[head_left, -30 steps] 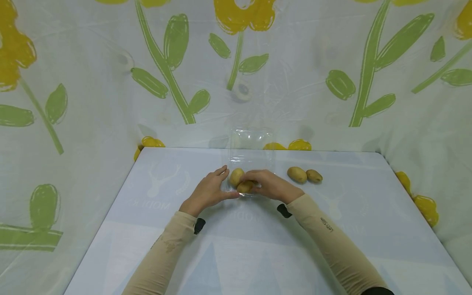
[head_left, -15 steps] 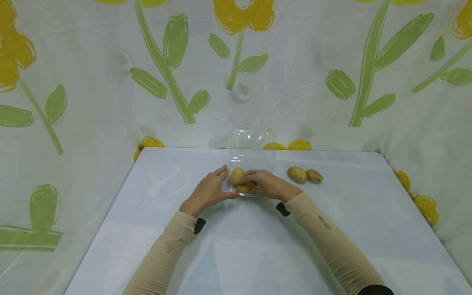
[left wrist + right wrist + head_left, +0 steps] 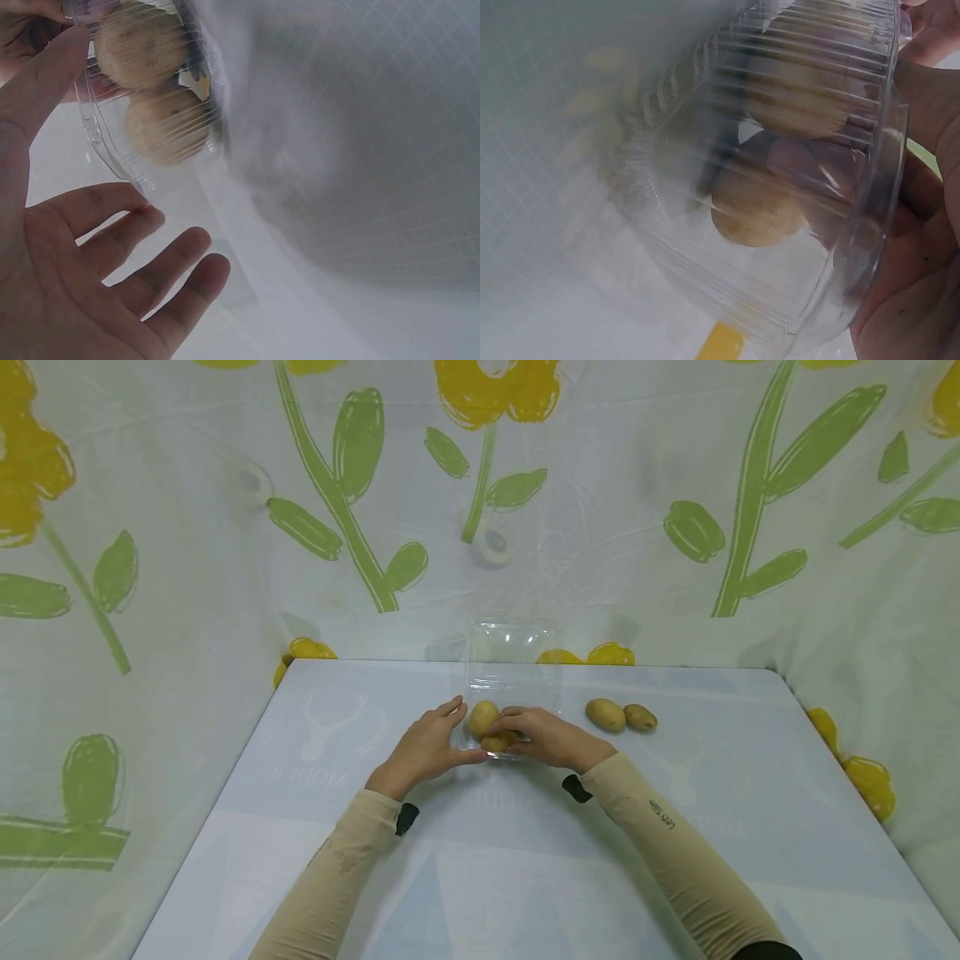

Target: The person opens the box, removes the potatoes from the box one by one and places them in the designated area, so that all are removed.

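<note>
In the head view a clear plastic clamshell container stands at the back of the table, its lid raised. Two potatoes are in its base: one sits behind, and the nearer potato is pinched by my right hand, whose fingers reach into the base and partly cover it. My left hand spreads around the near left corner, thumb along the front rim. In the left wrist view its fingers are fairly straight, a fingertip at the rim. The potatoes show blurred through the ribbed wall in the right wrist view.
Right of the container two more potatoes, a larger one and a smaller one, lie side by side on the white patterned table. A flower-printed curtain hangs behind the table's back edge and along both sides.
My right hand has shifted very slightly, its fingers lying lower over the near potato. My left hand, the container and the two potatoes on the table stay in place.
</note>
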Demonstrator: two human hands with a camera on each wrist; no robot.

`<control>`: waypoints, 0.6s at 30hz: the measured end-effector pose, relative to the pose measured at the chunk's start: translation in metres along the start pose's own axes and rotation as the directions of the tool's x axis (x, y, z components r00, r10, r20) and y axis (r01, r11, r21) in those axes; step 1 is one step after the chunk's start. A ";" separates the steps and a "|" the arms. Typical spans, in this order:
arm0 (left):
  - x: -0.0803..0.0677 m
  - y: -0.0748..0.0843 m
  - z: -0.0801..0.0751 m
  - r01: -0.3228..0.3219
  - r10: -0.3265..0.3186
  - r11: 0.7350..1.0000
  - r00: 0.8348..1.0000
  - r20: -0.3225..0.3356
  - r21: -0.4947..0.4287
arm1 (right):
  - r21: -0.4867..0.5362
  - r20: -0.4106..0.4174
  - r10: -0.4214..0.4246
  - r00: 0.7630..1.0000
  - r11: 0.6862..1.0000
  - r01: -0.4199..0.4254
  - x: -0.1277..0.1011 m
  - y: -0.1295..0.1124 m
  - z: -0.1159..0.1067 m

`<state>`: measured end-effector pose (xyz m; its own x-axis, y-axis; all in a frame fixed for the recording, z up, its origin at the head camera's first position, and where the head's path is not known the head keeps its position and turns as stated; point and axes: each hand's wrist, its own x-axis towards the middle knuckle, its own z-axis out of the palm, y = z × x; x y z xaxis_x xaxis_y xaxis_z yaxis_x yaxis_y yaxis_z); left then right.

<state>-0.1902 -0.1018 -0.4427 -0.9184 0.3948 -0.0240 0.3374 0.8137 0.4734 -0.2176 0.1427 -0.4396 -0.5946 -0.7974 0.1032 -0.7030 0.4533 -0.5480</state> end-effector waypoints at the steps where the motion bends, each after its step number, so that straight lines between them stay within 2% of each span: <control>1: 0.000 0.000 0.000 0.000 0.000 1.000 1.000 -0.001 0.001 | 0.004 -0.003 -0.005 1.000 1.000 0.005 0.000 0.000 0.000; 18: 0.000 0.002 -0.001 -0.004 0.004 1.000 1.000 -0.003 0.003 | 0.001 -0.043 -0.073 0.996 0.997 0.073 -0.003 0.000 0.004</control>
<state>-0.1898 -0.1003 -0.4409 -0.9177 0.3967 -0.0194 0.3418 0.8136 0.4704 -0.2147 0.1433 -0.4437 -0.5575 -0.8108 0.1784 -0.7443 0.3930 -0.5399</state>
